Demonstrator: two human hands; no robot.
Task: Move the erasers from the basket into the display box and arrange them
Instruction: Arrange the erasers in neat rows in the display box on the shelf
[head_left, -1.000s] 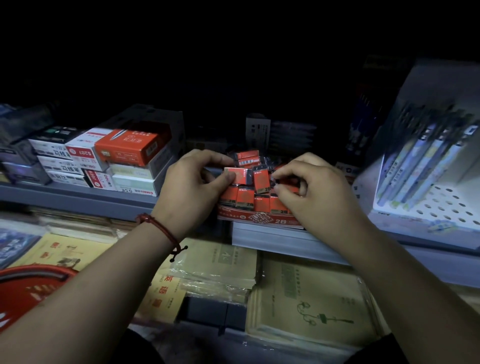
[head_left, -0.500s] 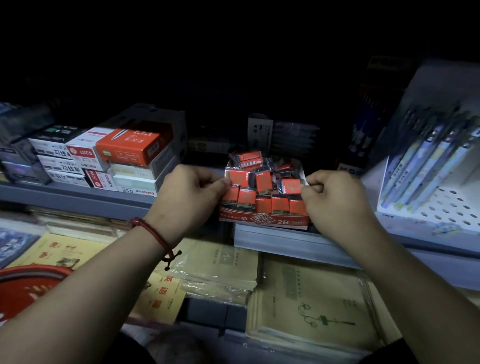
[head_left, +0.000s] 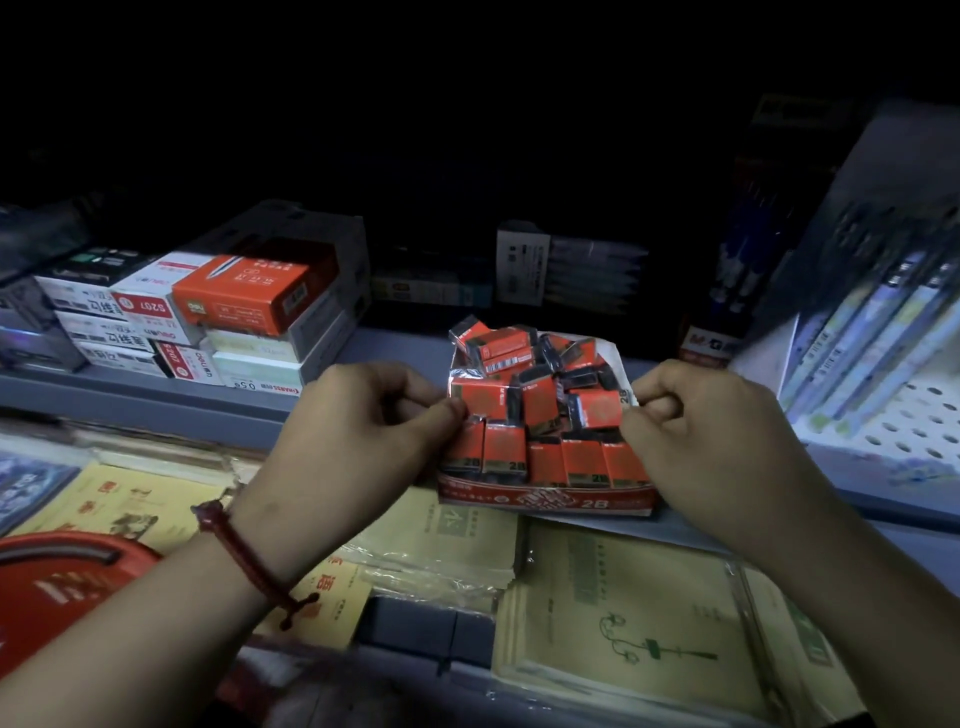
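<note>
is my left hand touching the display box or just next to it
Touching. The head view shows the left hand pinching the display box at its left edge, thumb tip against the outermost erasers, with no gap visible.

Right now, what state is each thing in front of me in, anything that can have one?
display box, open-topped, heaped full.
erasers, wrapped; front row upright, those behind jumbled.
left hand, fingers curled, pinching the box's left side.
right hand, fingers curled, pinching the box's right edge.
red basket, only partly in view, contents not visible.
orange pen box, closed, lying flat.
</note>
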